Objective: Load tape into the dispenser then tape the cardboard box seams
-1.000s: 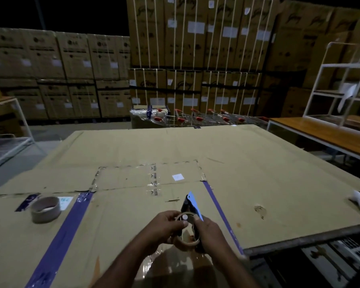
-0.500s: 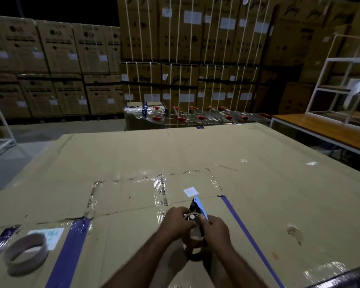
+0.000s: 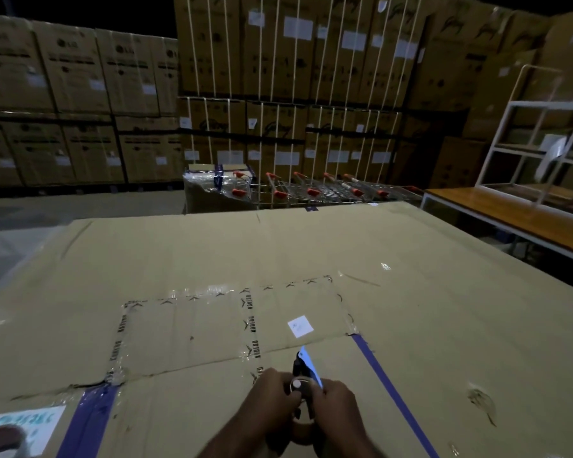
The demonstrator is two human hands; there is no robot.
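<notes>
A: Right, status? Where's the dispenser?

B: Lower centre of frame. Both hands on it. Left hand (image 3: pixel 273 390) is curled around the near side of the tape dispenser (image 3: pixel 301 375), fingers by the small white hub. Right hand (image 3: pixel 336 403) is wrapped around its other side. Black body, blue blade-like tip sticking up toward the middle of the frame.

A: Tape roll?

B: A ring of tape (image 3: pixel 302 431) hangs below the hands, partly hidden by them. Can't tell whether it's seated on the hub.

A: And the box?

B: Big flattened cardboard box (image 3: pixel 311 252) fills the lower half of the frame, lying on the worktop. Clear printed tape outlines a rectangle at centre-left. One blue tape strip (image 3: pixel 391 395) runs diagonally at lower right, a wider blue strip (image 3: pixel 86 421) at lower left. Small white sticker (image 3: pixel 300 326) just above the dispenser tip.

A: Anything else close by?

B: Spare roll core (image 3: pixel 0 439) at the bottom left corner, blurred. Shopping trolleys (image 3: pixel 315 190) behind the box's far edge, stacked cartons (image 3: pixel 278 77) across the top.
</notes>
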